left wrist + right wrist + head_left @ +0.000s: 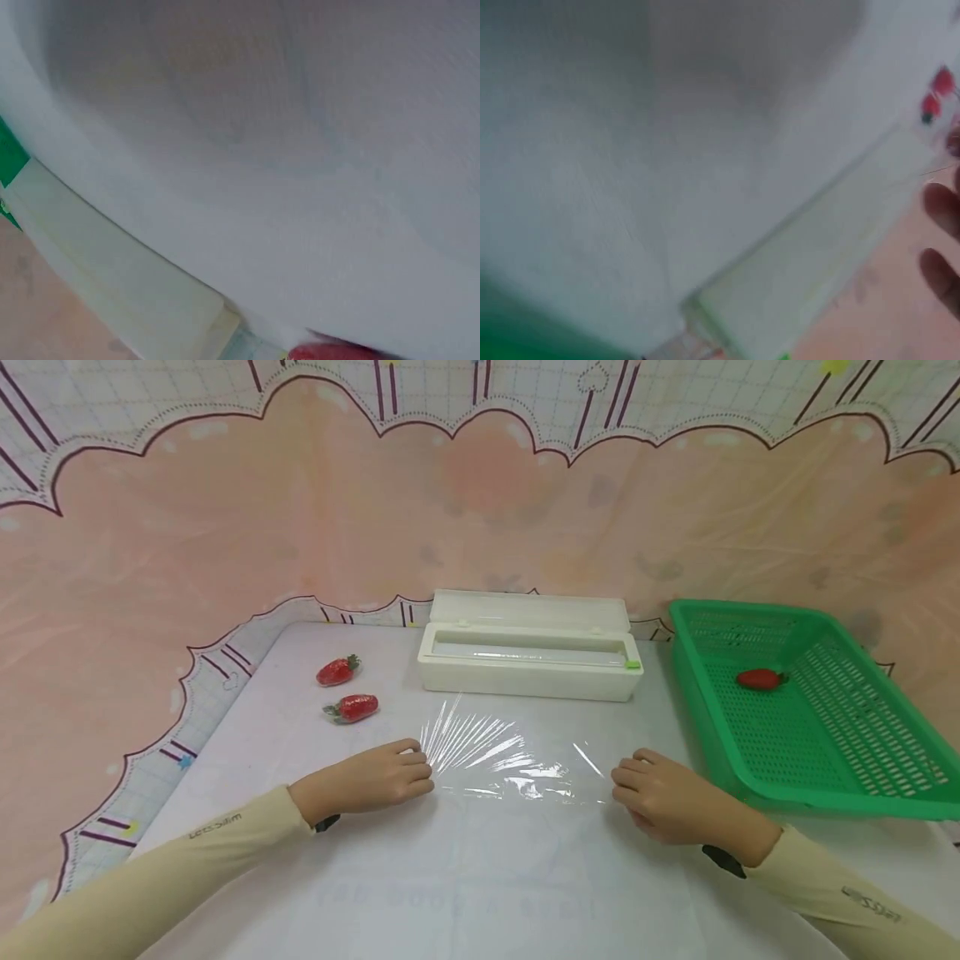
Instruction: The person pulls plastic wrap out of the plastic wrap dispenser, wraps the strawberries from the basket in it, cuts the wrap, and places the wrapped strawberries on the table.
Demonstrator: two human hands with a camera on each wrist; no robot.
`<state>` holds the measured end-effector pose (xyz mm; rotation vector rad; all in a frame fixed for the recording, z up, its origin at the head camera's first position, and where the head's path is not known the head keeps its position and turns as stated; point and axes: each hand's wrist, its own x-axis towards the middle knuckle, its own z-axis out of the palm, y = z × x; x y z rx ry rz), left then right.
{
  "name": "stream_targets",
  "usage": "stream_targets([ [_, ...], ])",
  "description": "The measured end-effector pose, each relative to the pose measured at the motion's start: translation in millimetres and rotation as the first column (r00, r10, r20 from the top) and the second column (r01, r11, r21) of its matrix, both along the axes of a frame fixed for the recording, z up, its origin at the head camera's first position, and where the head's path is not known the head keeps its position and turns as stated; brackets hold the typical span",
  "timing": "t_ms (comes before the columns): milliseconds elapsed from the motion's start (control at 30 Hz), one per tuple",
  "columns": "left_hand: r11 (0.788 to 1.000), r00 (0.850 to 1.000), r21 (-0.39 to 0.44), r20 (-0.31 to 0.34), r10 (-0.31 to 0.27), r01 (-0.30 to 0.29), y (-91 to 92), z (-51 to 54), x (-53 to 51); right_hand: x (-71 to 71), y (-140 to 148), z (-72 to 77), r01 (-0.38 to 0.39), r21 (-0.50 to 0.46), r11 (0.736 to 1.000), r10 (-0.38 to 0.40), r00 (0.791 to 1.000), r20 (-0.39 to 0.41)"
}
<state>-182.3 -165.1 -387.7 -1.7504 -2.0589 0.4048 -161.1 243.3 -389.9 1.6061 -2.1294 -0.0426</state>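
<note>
A sheet of clear cling film stretches between the two hands over the white table. My left hand pinches its left edge, and bright creases fan out from there. At the right edge, my right hand grips the film with curled fingers; a few of its fingertips show in the right wrist view. Beyond the film stands a white cling film box with its lid raised and a roll inside. Two film-wrapped strawberries lie left of the box. The left hand is out of sight in its wrist view.
A green plastic basket stands at the right, close to the right forearm, with one strawberry in it. A patterned pink cloth hangs behind the white tabletop.
</note>
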Motion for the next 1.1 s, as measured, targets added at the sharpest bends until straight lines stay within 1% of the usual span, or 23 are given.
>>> stream_targets([
  [67, 0.996, 0.995, -0.04, 0.066, 0.076, -0.073, 4.9, -6.2, -0.8, -1.4, -3, -9.4, 0.041, 0.085, 0.996, -0.045, 0.998, 0.046],
  [133, 0.99, 0.984, -0.059, 0.119, 0.131, -0.125, 9.7, -10.8, -2.2, -2.4, -6, -15.6, 0.086, 0.151, 0.985, -0.101, 0.991, 0.092],
  [200, 0.983, 0.965, -0.071, 0.19, 0.181, -0.171, 13.2, -14.6, -4.4, -3.7, -8, -19.6, 0.13, 0.199, 0.971, -0.158, 0.978, 0.133],
  [233, 0.978, 0.949, -0.077, 0.237, 0.207, -0.194, 14.5, -15.0, -5.3, -4.5, -9, -20.5, 0.147, 0.219, 0.965, -0.183, 0.971, 0.152],
  [267, 0.972, 0.927, -0.086, 0.291, 0.235, -0.22, 15.6, -15.0, -6.1, -5.2, -9, -20.7, 0.162, 0.231, 0.959, -0.204, 0.964, 0.173],
  [300, 0.964, 0.898, -0.096, 0.349, 0.267, -0.249, 16.8, -14.3, -6.8, -6.2, -10, -20.4, 0.173, 0.239, 0.955, -0.221, 0.957, 0.188],
  [333, 0.953, 0.862, -0.105, 0.409, 0.301, -0.283, 17.7, -13.5, -7.7, -7.1, -11, -19.5, 0.185, 0.247, 0.951, -0.238, 0.949, 0.207],
  [400, 0.929, 0.781, -0.115, 0.512, 0.358, -0.351, 19.1, -10.5, -9.6, -9.2, -12, -17.1, 0.205, 0.241, 0.949, -0.262, 0.937, 0.232],
  [467, 0.902, 0.708, -0.121, 0.58, 0.403, -0.415, 21.4, -7.2, -11.4, -11.0, -13, -13.8, 0.221, 0.223, 0.949, -0.274, 0.93, 0.244],
  [500, 0.891, 0.686, -0.121, 0.595, 0.418, -0.437, 22.8, -6.4, -12.5, -12.2, -14, -12.3, 0.226, 0.214, 0.95, -0.276, 0.93, 0.244],
  [533, 0.88, 0.67, -0.124, 0.602, 0.434, -0.458, 24.2, -6.2, -13.9, -13.3, -15, -11.2, 0.232, 0.206, 0.951, -0.28, 0.928, 0.246],
  [567, 0.871, 0.661, -0.127, 0.601, 0.449, -0.475, 25.6, -6.4, -15.1, -14.5, -16, -10.5, 0.239, 0.196, 0.951, -0.284, 0.926, 0.25],
  [633, 0.858, 0.651, -0.131, 0.599, 0.467, -0.496, 28.9, -7.5, -17.2, -17.2, -17, -10.4, 0.25, 0.192, 0.949, -0.296, 0.917, 0.268],
  [667, 0.856, 0.651, -0.131, 0.595, 0.472, -0.501, 30.2, -8.4, -18.4, -18.4, -18, -10.8, 0.256, 0.189, 0.948, -0.302, 0.91, 0.284],
  [800, 0.851, 0.652, -0.139, 0.584, 0.484, -0.507, 32.9, -12.0, -21.7, -22.0, -18, -14.6, 0.289, 0.215, 0.933, -0.35, 0.866, 0.356],
  [867, 0.848, 0.646, -0.145, 0.586, 0.489, -0.511, 33.4, -11.1, -22.9, -22.2, -18, -13.7, 0.309, 0.238, 0.921, -0.38, 0.848, 0.37],
  [900, 0.844, 0.64, -0.151, 0.587, 0.496, -0.515, 33.5, -9.7, -23.5, -22.0, -18, -11.3, 0.323, 0.259, 0.91, -0.403, 0.834, 0.377],
  [933, 0.842, 0.64, -0.148, 0.586, 0.497, -0.518, 33.7, -7.5, -24.7, -21.5, -18, -7.3, 0.339, 0.276, 0.899, -0.427, 0.815, 0.391],
  [967, 0.836, 0.633, -0.15, 0.587, 0.505, -0.528, 33.8, -4.9, -26.5, -20.4, -18, -1.5, 0.357, 0.284, 0.89, -0.449, 0.796, 0.406],
  [1000, 0.828, 0.63, -0.144, 0.582, 0.514, -0.542, 34.2, -1.1, -28.8, -19.8, -17, 5.5, 0.369, 0.277, 0.887, -0.458, 0.782, 0.423],
  [1033, 0.82, 0.634, -0.127, 0.573, 0.52, -0.558, 34.5, 3.5, -31.7, -18.9, -16, 14.7, 0.387, 0.269, 0.882, -0.47, 0.759, 0.451],
  [1067, 0.806, 0.633, -0.104, 0.564, 0.531, -0.583, 34.9, 8.8, -35.4, -18.2, -14, 25.1, 0.407, 0.255, 0.877, -0.48, 0.737, 0.476],
  [1100, 0.79, 0.641, -0.069, 0.544, 0.542, -0.609, 35.0, 14.8, -40.1, -18.2, -12, 36.8, 0.42, 0.224, 0.88, -0.473, 0.721, 0.506],
])
